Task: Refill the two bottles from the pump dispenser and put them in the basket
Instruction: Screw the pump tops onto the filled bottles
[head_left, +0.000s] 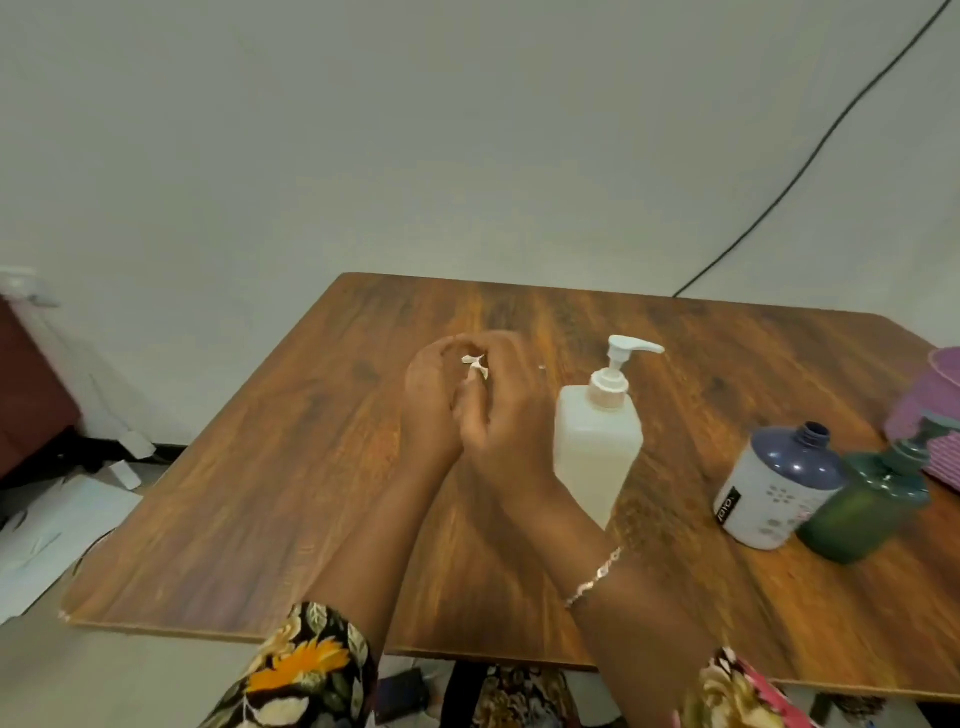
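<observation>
A white square pump dispenser with a white pump head stands upright mid-table. To its right stand a white bottle with a dark blue shoulder and open neck and a dark green bottle with its cap on. A purple basket sits at the right table edge. My left hand and my right hand are pressed together just left of the dispenser, and their fingertips pinch a small white scrap between them. What the scrap is I cannot tell.
The wooden table reaches to the wall; its left and near edges are in view. A black cable runs down the wall at the right. Papers and boxes lie on the floor at the left, next to a dark red cabinet.
</observation>
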